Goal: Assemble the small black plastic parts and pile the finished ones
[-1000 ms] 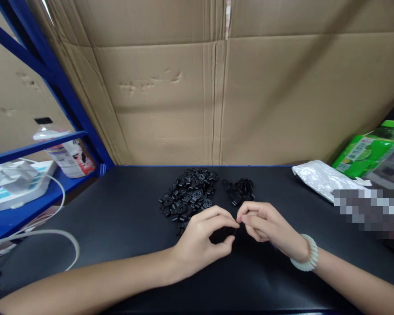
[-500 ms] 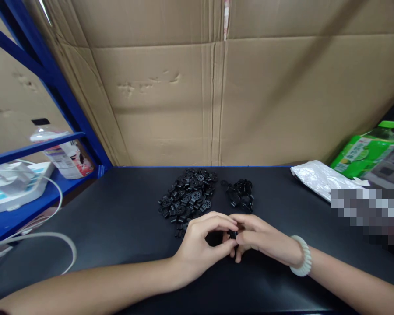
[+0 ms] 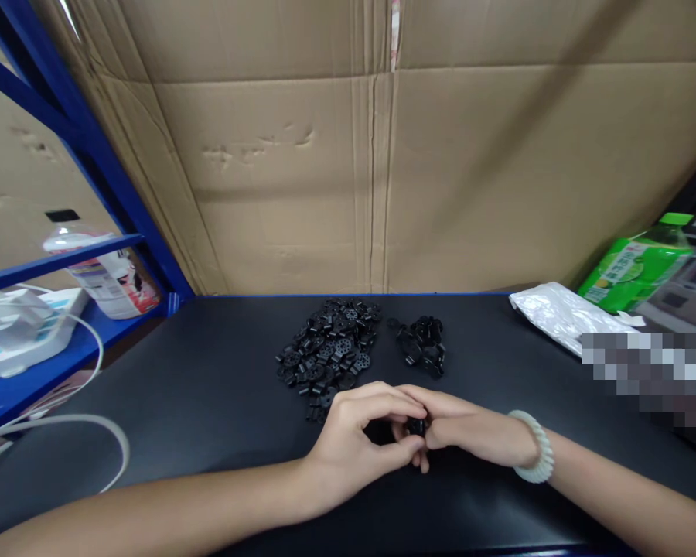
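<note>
Nearer you and rightward of the big pile (image 3: 330, 344), your left hand (image 3: 348, 441) and right hand (image 3: 469, 425) pinch one part (image 3: 417, 426), long axis unclear.

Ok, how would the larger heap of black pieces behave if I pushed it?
The larger heap of black pieces would probably spread rather than slide as one, since they lie jumbled and overlapping. Each piece looks light, as several show small discs with holes. Some might catch on others, given their uneven shapes.
</note>
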